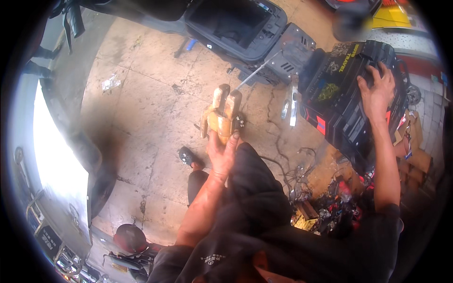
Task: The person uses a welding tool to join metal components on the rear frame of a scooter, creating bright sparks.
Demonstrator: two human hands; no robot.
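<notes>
My left hand (222, 153) holds up a brass-coloured metal part (222, 115) with two upright stubs, in the middle of the view above the concrete floor. My right hand (376, 92) rests flat with spread fingers on a black scooter body panel (351, 101) with red and yellow markings at the right. My black-trousered knee (255, 188) sits below the left hand.
An open black scooter seat compartment (236, 26) lies at the top. A thin metal rod (257, 73) leans beside it. Loose wires, small parts and cardboard boxes (325, 207) clutter the floor at the right. A dark tyre (99, 174) curves along the left.
</notes>
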